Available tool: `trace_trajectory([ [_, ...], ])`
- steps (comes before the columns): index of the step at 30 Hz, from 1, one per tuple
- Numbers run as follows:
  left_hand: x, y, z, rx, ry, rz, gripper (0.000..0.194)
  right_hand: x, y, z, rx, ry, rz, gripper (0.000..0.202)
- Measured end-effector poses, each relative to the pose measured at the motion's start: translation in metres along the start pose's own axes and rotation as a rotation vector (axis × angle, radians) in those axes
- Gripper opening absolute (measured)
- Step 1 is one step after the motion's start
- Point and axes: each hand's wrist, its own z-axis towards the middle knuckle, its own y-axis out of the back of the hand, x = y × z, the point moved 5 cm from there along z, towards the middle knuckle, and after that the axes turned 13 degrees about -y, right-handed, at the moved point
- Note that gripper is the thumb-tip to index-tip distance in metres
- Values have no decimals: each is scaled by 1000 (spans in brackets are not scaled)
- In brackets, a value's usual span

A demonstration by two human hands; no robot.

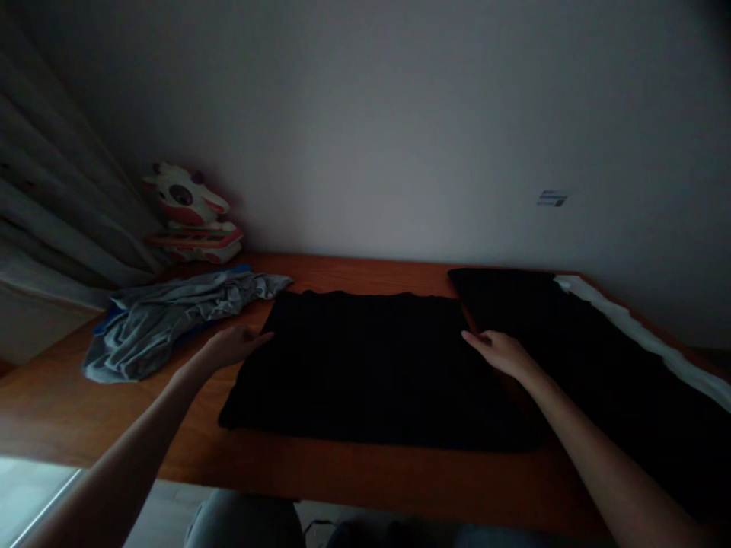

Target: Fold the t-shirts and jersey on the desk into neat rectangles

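Observation:
A black cloth (365,365) lies spread flat in a rough rectangle on the wooden table (400,476). At its left edge my left hand (233,347) is closed, thumb on the fabric and the other fingers mostly hidden. My right hand (500,353) pinches the opposite edge, its thumb pointing inward over the cloth. The picture is dark, so folds and layers in the fabric cannot be made out.
Left of the cloth lies a crumpled grey garment (171,312) with some blue under it. Behind that stands a cow-shaped toy keyboard (191,217) by a curtain (57,183). Another black cloth (576,365), with a white strip (640,331) along its edge, covers the right side.

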Motion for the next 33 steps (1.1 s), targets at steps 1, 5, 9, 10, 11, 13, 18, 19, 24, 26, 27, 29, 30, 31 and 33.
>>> trace_trajectory([
  [1,-5,1,-4,20,-10,-45,56,3,2,-5,-11,15,2,47],
  [5,-18,21,-41,-65,55,-88,59,-4,16,-46,-128,87,61,50],
  [9,-27,24,-121,-9,73,-59,59,-47,21,-108,14,7,154,62],
  [10,-30,21,-141,10,84,-82,59,-59,20,-121,59,-45,162,63],
  [11,-33,16,-157,16,94,-103,57,-68,19,-132,96,-86,182,63],
  [13,-42,7,-179,-28,94,-116,52,-79,15,-148,139,-157,211,64],
  [18,-57,-3,-181,-323,4,-85,39,-77,10,-157,94,-194,317,64],
  [19,-57,-3,-179,-382,-16,-89,37,-75,10,-158,97,-195,330,64],
  [24,-60,5,-173,-634,-88,-55,30,-69,7,-167,154,-223,472,65],
  [26,-66,9,-174,-678,-122,-22,28,-67,4,-170,181,-241,564,65],
  [27,-71,10,-174,-678,-149,-2,26,-66,2,-171,189,-257,603,66],
  [29,-79,11,-173,-633,-220,27,25,-66,-2,-172,195,-283,668,70],
  [30,-82,10,-172,-602,-249,29,26,-66,-4,-171,201,-289,693,70],
  [31,-83,10,-170,-575,-263,17,27,-67,-5,-171,205,-291,716,71],
  [33,-80,11,-168,-570,-229,-57,29,-69,-7,-169,214,-291,756,70],
])
